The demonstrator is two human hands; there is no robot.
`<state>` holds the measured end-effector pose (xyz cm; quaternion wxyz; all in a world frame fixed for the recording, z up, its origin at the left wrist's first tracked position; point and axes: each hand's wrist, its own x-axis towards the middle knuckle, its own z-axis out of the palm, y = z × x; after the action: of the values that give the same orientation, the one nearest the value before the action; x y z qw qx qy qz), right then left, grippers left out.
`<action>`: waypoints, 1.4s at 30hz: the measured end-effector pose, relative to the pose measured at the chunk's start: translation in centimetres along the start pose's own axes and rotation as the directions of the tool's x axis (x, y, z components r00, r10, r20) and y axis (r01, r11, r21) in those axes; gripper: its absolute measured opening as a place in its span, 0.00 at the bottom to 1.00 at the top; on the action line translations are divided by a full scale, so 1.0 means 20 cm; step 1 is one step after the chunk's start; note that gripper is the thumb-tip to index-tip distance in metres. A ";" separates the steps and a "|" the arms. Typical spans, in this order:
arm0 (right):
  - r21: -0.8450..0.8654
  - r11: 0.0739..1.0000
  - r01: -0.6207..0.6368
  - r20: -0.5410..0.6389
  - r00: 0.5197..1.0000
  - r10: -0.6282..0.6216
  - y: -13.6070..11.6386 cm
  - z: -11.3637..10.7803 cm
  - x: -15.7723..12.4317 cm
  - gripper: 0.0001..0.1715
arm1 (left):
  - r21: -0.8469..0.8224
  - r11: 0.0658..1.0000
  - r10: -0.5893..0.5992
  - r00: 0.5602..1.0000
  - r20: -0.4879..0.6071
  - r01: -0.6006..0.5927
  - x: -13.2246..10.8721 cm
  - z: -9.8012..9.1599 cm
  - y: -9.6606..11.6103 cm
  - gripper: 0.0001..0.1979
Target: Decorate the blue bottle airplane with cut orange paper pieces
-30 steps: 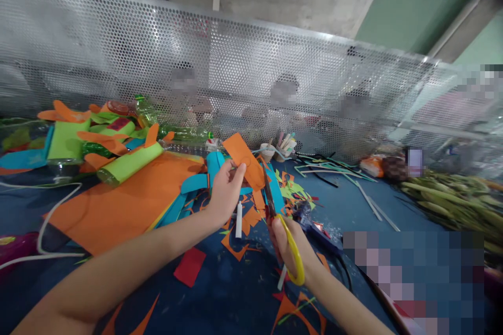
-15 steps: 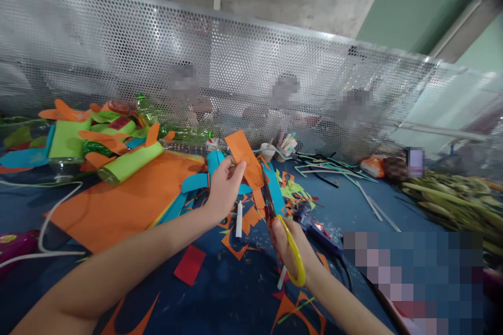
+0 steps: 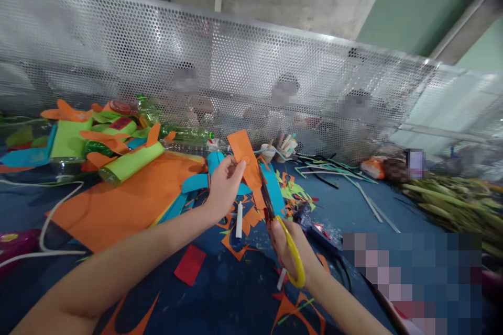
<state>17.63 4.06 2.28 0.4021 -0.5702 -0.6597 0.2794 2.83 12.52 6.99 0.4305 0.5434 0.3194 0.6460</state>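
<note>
Fingers of the left hand [image 3: 225,187] pinch the orange paper [image 3: 252,165] mid-frame, now tipped slightly more upright; those of the right hand [image 3: 294,249] grip the scissors [image 3: 268,202], their blades shifted slightly left, at the paper's right edge. Cutting seems still in progress.

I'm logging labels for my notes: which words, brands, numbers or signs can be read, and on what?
None can be read.
Yellow label on the glossy magenta object, left edge: too blurred.
Dark red patch on lime-green paper: too small to read.
Orange paper strip in the left hand: a drawn circle, no legible words.
</note>
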 end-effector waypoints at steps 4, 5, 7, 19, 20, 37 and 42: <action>0.004 1.000 0.024 -0.007 1.000 -0.024 0.02 0.01 0.00 0.28 | -0.037 0.999 0.002 1.000 0.030 -0.001 0.00 0.00 0.00 0.10; -0.005 1.000 0.025 0.002 1.000 -0.025 0.03 0.00 0.01 0.28 | -0.037 0.999 0.003 0.999 0.032 -0.002 0.00 0.00 0.00 0.10; -0.035 0.999 0.032 0.008 0.999 -0.031 0.02 0.00 0.01 0.28 | -0.015 1.000 0.009 1.000 0.022 -0.008 0.01 -0.01 0.00 0.11; -0.010 1.000 0.022 0.155 0.988 -0.020 0.01 -0.03 0.01 0.30 | 0.076 0.996 0.048 0.999 0.018 -0.049 0.03 -0.02 0.00 0.10; -0.023 0.998 0.051 0.173 0.984 -0.046 0.02 -0.03 0.01 0.31 | 0.082 0.995 0.058 0.998 0.018 -0.059 0.03 -0.02 -0.01 0.10; -0.156 0.976 0.154 0.145 0.981 -0.132 0.05 -0.05 0.02 0.38 | 0.163 0.984 0.052 0.988 0.144 -0.075 -0.02 0.01 -0.05 0.10; -0.132 0.981 0.144 0.115 0.985 -0.130 0.05 -0.05 0.02 0.35 | 0.142 0.988 0.043 0.989 0.145 -0.063 -0.02 0.00 -0.05 0.10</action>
<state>19.05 4.65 2.10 0.3437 -0.5345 -0.7359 0.2338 3.12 12.50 5.97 0.3935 0.6263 0.3202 0.5920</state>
